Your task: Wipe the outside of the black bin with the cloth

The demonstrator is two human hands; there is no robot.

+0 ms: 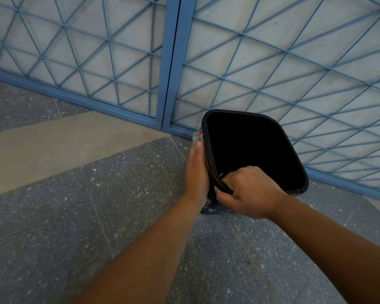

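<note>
The right hand [248, 191] clenches the near corner of the black bin's [272, 121] rim, its fingers curled over the edge into the opening and the thumb on the outer side. The left hand [196, 170] lies flat along the bin's left outer wall, fingers nearly straight and pointing to the far side, pressing a pale grey cloth [196, 138] against the plastic; only a small fold of the cloth shows past the fingertips, near the far left corner of the rim, and the rest is hidden under the palm. Both bare forearms reach in from the near edge of the view.

The bin sits right of centre, close to the foot of the gate. Its mouth, a rounded rectangle, tips up and toward the camera, with the long side of the opening running from far left to near right. The inside is uniformly dark, and whether anything lies in it cannot be told. A bit of the outer wall shows below the right hand, scuffed with pale marks. Whether its base touches the floor cannot be told.

A speckled grey stone floor [75, 216] lies beneath, crossed at the left by a plain beige band [53, 145]. On the far side stands a blue metal lattice gate [169, 62] of two panels.
</note>
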